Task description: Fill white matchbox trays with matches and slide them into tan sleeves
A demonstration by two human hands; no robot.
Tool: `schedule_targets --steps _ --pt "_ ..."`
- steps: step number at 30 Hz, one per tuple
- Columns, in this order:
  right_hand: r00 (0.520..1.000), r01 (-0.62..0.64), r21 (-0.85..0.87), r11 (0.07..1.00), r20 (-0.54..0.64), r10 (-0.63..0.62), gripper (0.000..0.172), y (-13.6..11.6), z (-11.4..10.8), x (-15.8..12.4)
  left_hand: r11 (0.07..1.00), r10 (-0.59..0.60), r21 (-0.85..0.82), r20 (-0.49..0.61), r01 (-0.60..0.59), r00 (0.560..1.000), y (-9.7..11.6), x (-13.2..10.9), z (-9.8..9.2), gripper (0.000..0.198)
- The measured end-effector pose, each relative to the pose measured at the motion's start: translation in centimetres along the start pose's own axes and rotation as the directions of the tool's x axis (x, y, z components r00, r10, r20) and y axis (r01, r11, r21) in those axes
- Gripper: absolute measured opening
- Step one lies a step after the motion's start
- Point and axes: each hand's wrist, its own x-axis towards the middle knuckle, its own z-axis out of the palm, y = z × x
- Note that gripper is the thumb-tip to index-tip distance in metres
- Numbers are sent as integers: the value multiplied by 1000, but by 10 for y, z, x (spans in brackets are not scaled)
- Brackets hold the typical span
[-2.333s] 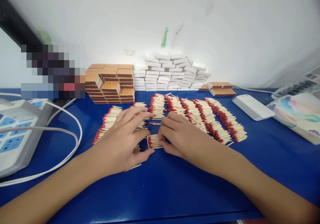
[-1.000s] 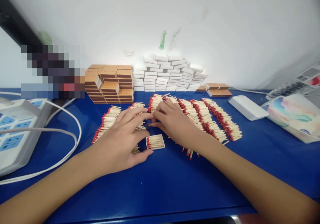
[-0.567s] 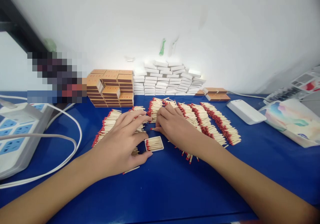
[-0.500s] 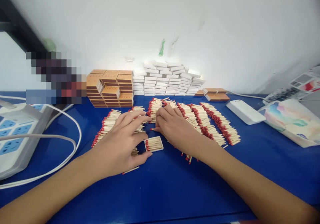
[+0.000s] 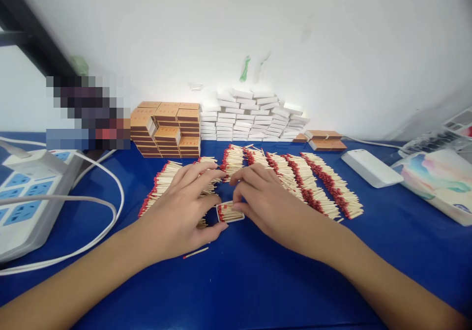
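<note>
A small white matchbox tray (image 5: 242, 217), partly filled with red-headed matches, lies on the blue tabletop between my hands. My left hand (image 5: 184, 202) has its thumb and index finger at the tray's left end, gripping it across its two long sides; the other fingers stretch forward. Over the tray's right end, my right hand (image 5: 263, 199) is curled with thumb and fingers pinched. A match (image 5: 225, 206) pokes out from that pinch over the tray; how many it holds is hidden. Beneath my left hand, a loose match (image 5: 195, 253) lies on the table.
Rows of matches (image 5: 326, 185) spread behind and beside my hands. Stacked orange matchboxes (image 5: 167, 131) and white trays (image 5: 243, 118) stand against the wall. A white block (image 5: 371, 168) and a tissue pack (image 5: 438, 177) are right; a cabled power strip (image 5: 37, 190) is left.
My right hand has moved from the match rows toward me, bringing a match over the tray. My left hand stays at the tray. The view has shifted slightly.
</note>
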Motion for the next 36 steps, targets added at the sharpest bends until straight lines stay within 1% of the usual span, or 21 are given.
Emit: schedule_targets --steps 2,4,7,8,10,12,15,19,26,29,32,36 --pt "999 27 -31 999 28 -26 14 -7 2 0 1000 -6 -2 -7 6 1000 -1 1 0 24" --pt "999 32 -20 999 20 -32 14 -9 4 1 1000 -7 -6 -14 7 1000 -1 1 1 24" --pt "997 -8 39 999 -70 11 15 2 6 4 1000 5 -8 -16 -5 1000 -1 0 0 24" --pt "994 -31 36 999 -101 35 16 8 6 5 1000 10 -7 -13 -11 1000 0 0 0 24" --pt "989 -71 5 997 -126 71 18 19 8 7 1000 17 -2 -9 -17 1000 1 -1 0 24" --pt "990 -84 -9 996 -110 83 17 29 11 8 1000 17 3 -7 -17 1000 1 -1 0 23" --pt "993 -79 -5 997 -90 79 13 35 17 10 1000 16 6 -6 -16 1000 2 -1 0 23" --pt "993 -82 -6 997 -84 81 12 36 21 12 1000 17 4 0 -17 1000 2 -1 1 23" --pt "992 -80 26 996 -95 82 13 37 21 12 1000 19 7 8 -19 1000 3 -4 3 24" --pt "991 -90 26 996 -94 92 8 36 21 15 1000 21 1 4 -21 1000 3 -2 2 23" --pt "992 -111 -4 994 -58 110 7 35 22 20 1000 26 -8 4 -25 1000 4 0 -1 21" --pt "994 -110 -98 989 8 111 8 32 22 23 999 34 -8 -11 -34 999 4 0 -2 21"
